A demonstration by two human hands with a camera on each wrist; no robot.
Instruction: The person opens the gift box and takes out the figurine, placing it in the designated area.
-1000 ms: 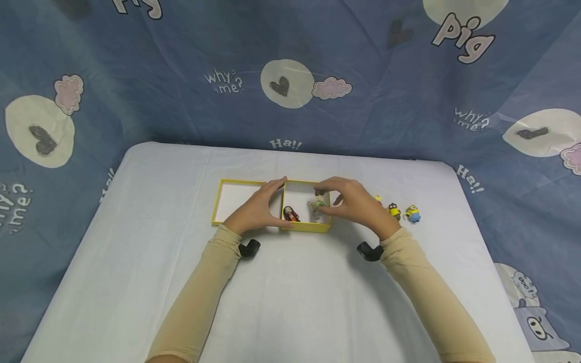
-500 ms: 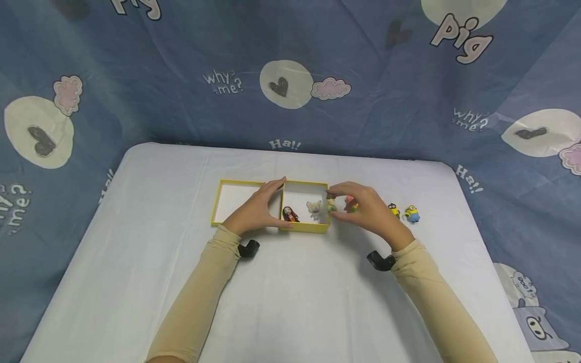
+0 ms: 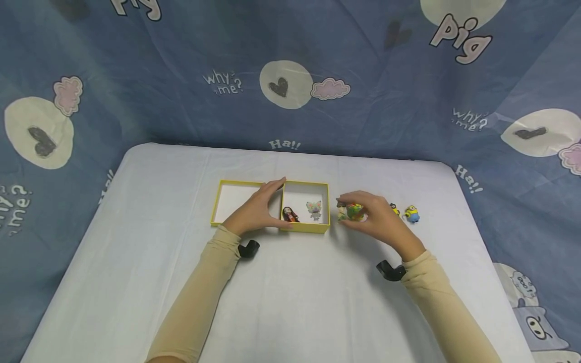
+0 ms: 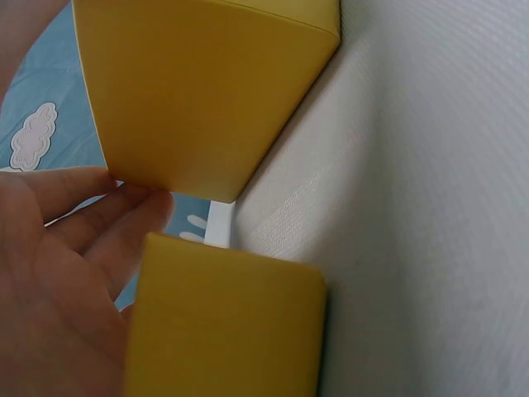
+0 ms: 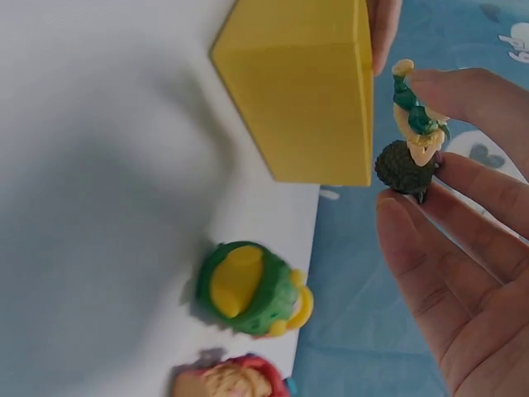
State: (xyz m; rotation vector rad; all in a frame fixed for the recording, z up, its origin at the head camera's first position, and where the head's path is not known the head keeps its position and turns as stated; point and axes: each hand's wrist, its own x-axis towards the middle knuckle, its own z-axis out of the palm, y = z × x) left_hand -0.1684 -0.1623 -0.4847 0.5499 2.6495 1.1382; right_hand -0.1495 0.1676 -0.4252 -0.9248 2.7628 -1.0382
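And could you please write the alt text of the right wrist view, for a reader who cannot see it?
A right hand holds a small, partly green figurine beside a yellow box. Nearby, a green-and-yellow toy and a cropped figure rest on a white surface.

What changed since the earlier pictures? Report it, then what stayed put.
The right hand moved right and slightly toward the person, carrying the green-clad figurine from over the right yellow box to beyond its right wall. Nothing was newly grasped or let go. The left hand stayed at the box; the long-haired figurine and cat-like figurine stayed inside, and the blue-overalled Minion figurine stayed on the table.
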